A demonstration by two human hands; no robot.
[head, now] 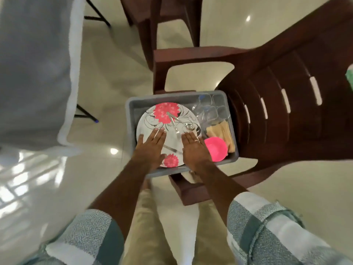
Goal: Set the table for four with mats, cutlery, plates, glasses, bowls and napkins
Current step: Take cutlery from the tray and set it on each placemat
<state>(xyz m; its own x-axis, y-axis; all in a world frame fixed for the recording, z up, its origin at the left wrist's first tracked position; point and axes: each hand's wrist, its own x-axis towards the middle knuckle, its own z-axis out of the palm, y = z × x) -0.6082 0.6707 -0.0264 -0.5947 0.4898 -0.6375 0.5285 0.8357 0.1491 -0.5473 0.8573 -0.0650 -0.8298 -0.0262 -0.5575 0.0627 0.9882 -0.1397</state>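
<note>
Right now both hands, the left hand [150, 148] and right hand [194, 148], lie flat with fingers straight, side by side on the near half of the floral plate [152, 121] in the grey tub's [177, 95] left part, cutlery [174, 123] lying lengthwise between them.

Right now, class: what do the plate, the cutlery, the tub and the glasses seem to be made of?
Plate: glossy white with printed pink flowers, so probably melamine or glazed ceramic; the look leaves it open.
Cutlery: bright silver with sharp glints, so likely steel.
Tub: matte grey with thick rounded walls, so most likely moulded plastic.
Glasses: see-through with pale highlights, so clear glass or plastic; the blur leaves it open.
</note>
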